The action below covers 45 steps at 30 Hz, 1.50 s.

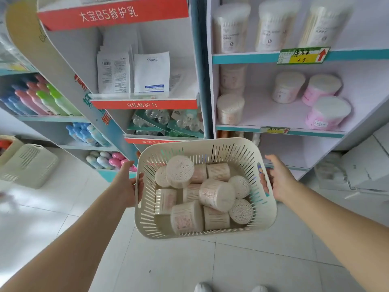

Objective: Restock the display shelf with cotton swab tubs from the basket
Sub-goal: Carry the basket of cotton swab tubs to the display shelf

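A cream slotted basket (265, 209) hangs in the air in front of me, above the floor. Several round cotton swab tubs (216, 194) lie jumbled inside it. My left hand (126, 184) grips the basket's left handle. My right hand (277, 178) grips the right handle, fingers through the slot. The display shelf (273, 130) stands ahead on the right. It holds a few swab tubs (230, 108) at its left and pink tubs (327, 112) at its right, with bare board between.
Tall swab tubs (271, 26) fill the shelf above. A red-trimmed rack (145, 104) with sachets stands to the left of centre. A second cream basket (29, 165) sits on the floor at left. White boxes (366, 165) lie at right.
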Each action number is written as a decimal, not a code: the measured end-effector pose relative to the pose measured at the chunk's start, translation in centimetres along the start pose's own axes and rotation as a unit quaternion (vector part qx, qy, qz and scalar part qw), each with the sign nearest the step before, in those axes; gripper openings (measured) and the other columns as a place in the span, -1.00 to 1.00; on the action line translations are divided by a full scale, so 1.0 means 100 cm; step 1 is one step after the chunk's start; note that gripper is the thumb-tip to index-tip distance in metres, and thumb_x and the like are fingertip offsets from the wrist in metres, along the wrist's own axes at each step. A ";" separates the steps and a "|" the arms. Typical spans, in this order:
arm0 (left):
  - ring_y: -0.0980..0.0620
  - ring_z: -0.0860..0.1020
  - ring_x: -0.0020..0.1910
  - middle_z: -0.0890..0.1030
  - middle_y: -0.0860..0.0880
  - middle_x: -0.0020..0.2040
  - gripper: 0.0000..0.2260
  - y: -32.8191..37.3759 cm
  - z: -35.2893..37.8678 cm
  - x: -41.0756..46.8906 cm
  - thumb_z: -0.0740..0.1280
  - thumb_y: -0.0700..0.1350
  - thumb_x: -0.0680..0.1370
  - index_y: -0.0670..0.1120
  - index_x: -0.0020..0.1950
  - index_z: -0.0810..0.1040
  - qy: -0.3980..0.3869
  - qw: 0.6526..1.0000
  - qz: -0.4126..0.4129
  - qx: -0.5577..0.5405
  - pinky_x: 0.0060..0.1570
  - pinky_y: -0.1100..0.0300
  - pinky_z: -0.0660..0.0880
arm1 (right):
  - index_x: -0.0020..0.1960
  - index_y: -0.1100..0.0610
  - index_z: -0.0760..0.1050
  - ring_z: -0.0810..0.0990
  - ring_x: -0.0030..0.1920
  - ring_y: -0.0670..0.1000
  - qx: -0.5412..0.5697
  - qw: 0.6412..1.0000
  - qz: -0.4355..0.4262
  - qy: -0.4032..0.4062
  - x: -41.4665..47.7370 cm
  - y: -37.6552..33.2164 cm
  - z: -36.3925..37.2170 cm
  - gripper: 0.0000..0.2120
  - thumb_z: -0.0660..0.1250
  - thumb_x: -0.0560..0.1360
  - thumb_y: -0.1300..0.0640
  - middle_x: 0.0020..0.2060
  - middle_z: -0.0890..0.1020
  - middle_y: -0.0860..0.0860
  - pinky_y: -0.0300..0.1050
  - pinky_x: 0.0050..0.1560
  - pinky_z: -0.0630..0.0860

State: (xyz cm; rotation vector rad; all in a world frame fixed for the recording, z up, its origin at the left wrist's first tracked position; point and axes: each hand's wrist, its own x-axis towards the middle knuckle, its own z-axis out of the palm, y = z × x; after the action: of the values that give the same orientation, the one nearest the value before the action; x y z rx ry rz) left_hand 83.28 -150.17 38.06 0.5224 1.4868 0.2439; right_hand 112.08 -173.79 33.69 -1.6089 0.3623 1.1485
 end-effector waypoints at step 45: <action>0.11 0.44 -0.51 0.46 0.01 -0.35 -0.70 0.035 -0.080 0.015 0.40 0.11 0.34 -0.12 -0.22 0.50 0.002 0.998 0.055 -0.003 -0.50 0.39 0.47 | -0.25 0.12 0.46 0.32 -0.45 -0.06 -0.021 0.999 -0.025 0.005 -0.032 0.010 0.090 -0.68 0.30 0.41 -0.15 -0.43 0.44 0.00 -0.20 -0.40 0.25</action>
State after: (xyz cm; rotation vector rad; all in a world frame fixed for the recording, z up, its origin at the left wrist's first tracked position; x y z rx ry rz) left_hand 76.06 -144.98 38.42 0.6006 1.4619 0.3364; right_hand 105.40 -167.29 36.13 -1.6520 0.3038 1.1164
